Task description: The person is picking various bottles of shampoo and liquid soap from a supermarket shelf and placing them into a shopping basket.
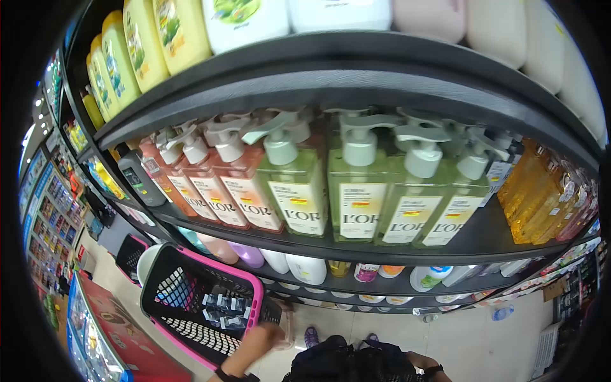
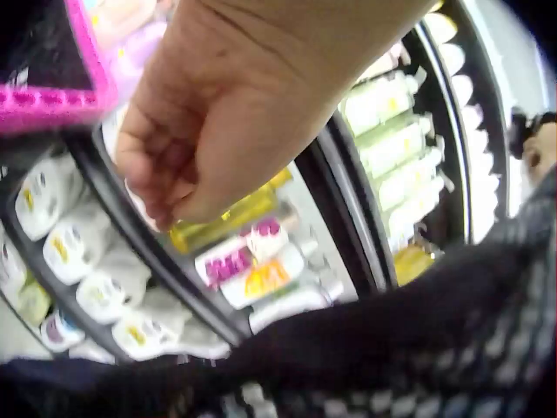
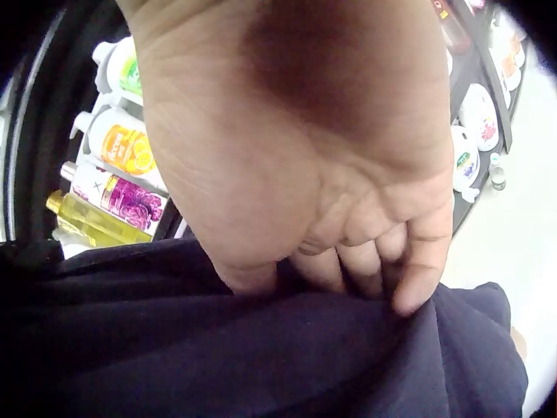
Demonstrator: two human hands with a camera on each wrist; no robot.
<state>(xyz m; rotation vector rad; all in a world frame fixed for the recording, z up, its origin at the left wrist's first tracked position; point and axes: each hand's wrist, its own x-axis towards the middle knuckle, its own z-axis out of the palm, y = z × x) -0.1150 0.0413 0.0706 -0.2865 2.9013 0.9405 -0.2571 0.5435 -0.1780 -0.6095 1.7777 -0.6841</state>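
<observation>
Beside the basket (image 1: 256, 304), left grip (image 2: 209, 122) curls empty; right grip (image 3: 296, 157), wrist-view only, rests slack.

Left hand (image 2: 218, 113) loosely curled; right hand (image 3: 296, 148) relaxed.
</observation>
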